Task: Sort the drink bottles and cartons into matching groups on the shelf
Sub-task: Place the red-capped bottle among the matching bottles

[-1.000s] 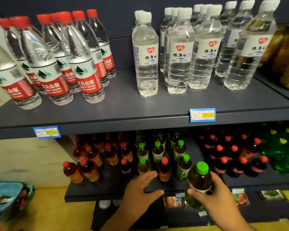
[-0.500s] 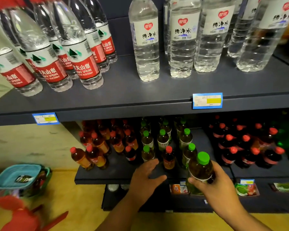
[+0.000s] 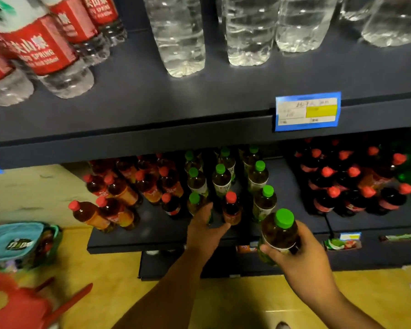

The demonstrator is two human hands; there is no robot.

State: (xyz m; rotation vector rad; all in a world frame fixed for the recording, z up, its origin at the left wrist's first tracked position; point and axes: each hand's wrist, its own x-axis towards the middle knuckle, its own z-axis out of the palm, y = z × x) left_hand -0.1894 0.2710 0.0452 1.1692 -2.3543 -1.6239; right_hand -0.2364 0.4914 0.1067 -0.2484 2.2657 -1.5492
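a green-capped tea bottle is gripped around its body by the right hand, fingers wrapped across the white label band, whose print is too blurred to be read; the bottle is held upright just in front of the lower shelf edge. the left hand is laid on that shelf with fingers loosely spread, its fingertips closed partly round a standing green-capped bottle, though how firmly it is held cannot be told. just to the right of the left hand, between the two hands, a lone red-capped bottle is seen among the green-capped group ranged behind it. to the left of the left hand amber red-capped tea bottles are massed, two of them tilted at the shelf's end. beyond the right hand, dark cola-like bottles with red caps are grouped. above both hands, on the upper shelf, clear water bottles are stood, and to their left red-labelled bottles on which "spring" can be read. a blue price tag with a yellow block is fixed to the shelf edge above the right hand; its handwriting cannot be made out. far left of the hands, a teal basket with an unreadable logo is set on the floor.
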